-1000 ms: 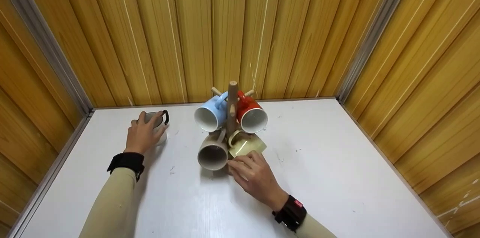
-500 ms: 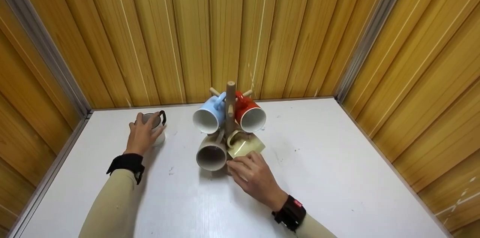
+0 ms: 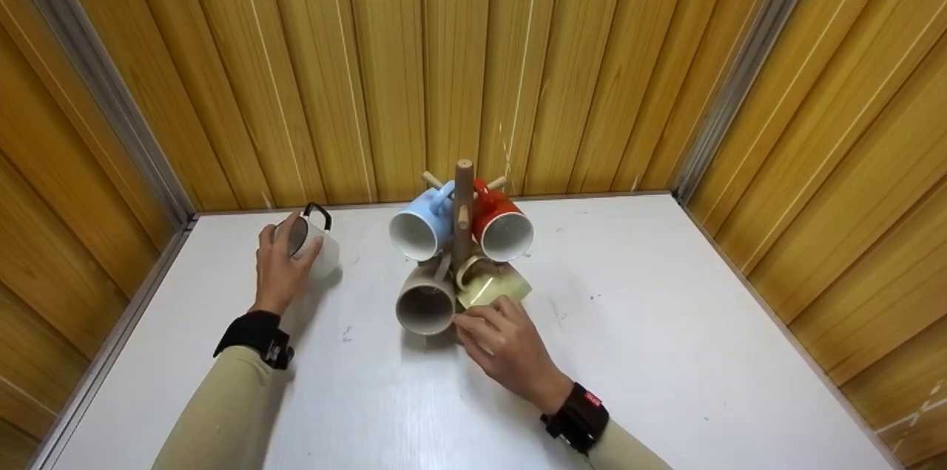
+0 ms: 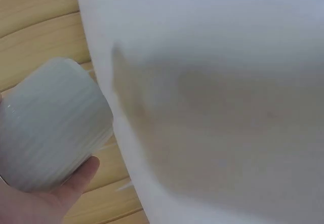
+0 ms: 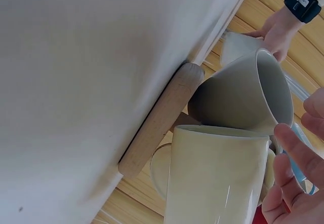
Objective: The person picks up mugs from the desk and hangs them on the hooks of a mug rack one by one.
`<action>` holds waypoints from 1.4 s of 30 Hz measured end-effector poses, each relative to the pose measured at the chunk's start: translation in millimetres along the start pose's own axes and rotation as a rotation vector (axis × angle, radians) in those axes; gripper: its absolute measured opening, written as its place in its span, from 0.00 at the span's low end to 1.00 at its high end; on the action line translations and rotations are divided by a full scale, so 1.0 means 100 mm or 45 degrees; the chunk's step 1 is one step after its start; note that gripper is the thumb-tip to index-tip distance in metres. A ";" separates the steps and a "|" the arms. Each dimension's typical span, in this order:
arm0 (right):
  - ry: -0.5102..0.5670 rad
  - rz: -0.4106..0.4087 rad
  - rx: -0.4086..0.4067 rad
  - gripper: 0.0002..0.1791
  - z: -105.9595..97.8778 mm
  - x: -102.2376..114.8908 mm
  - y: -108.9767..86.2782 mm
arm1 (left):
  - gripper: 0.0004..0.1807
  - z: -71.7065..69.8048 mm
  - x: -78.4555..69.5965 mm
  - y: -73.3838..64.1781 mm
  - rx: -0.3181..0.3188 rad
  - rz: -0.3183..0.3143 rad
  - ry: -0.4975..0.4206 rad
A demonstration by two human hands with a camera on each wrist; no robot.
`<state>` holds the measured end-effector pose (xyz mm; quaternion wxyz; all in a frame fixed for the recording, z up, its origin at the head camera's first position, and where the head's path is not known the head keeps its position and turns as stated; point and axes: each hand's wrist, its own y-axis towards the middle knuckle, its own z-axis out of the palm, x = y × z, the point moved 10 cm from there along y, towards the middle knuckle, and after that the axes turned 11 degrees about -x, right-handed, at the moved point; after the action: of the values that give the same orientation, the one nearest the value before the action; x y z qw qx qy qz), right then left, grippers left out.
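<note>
My left hand [image 3: 280,270] grips a white mug [image 3: 324,255] with a black handle, fingers at its rim and thumb along its side. The mug leans with its mouth toward the palm; in the left wrist view its pale body [image 4: 55,125] stands off from the tabletop. A wooden mug tree [image 3: 464,185] carries a taupe mug [image 3: 408,285] and a pale yellow mug [image 3: 499,286] low on its front. My right hand [image 3: 507,351] is beside these two, fingers loosely bent, holding nothing. One fingertip [image 5: 283,133] meets the taupe mug's rim in the right wrist view.
Higher on the tree hang a light blue mug [image 3: 429,215] and a red mug [image 3: 492,215], with bare pegs [image 3: 499,183] behind them. The white table [image 3: 666,351] is enclosed by yellow wood-look panels [image 3: 592,70] at the back and sides.
The white mug has gone from upright on the table to tilted and raised in my left hand, its handle swinging up. My right hand stays at the two lower mugs.
</note>
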<state>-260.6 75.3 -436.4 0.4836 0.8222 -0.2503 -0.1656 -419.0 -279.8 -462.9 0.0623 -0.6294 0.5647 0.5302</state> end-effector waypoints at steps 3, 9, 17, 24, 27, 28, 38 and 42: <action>-0.004 -0.008 -0.005 0.14 -0.01 0.00 0.01 | 0.37 -0.03 -0.07 -0.03 -0.044 -0.071 -0.106; 0.031 0.020 -0.001 0.15 -0.02 -0.01 0.03 | 0.38 -0.08 -0.25 -0.15 -0.074 -0.151 -0.250; 0.081 0.047 -0.019 0.21 -0.07 0.01 0.10 | 0.37 -0.21 -0.54 -0.32 -0.131 -0.158 -0.381; 0.196 0.103 -0.023 0.23 -0.12 0.04 0.18 | 0.34 -0.36 -0.80 -0.48 -0.169 -0.147 -0.505; 0.235 0.108 -0.041 0.24 -0.15 0.06 0.22 | 0.33 -0.42 -0.92 -0.54 -0.185 -0.133 -0.580; 0.243 0.108 -0.048 0.25 -0.16 0.07 0.23 | 0.32 -0.44 -0.96 -0.57 -0.193 -0.119 -0.605; 0.329 0.158 -0.067 0.24 -0.25 0.08 0.36 | 0.32 -0.64 -1.45 -0.76 -0.249 0.017 -0.811; 0.431 0.204 -0.080 0.25 -0.27 0.08 0.42 | 0.32 -0.67 -1.60 -0.86 -0.250 0.088 -0.887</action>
<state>-250.3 73.0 -386.8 0.5559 0.8002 -0.2248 0.0064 -280.0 -191.6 -361.1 0.1722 -0.3945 0.4770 0.7663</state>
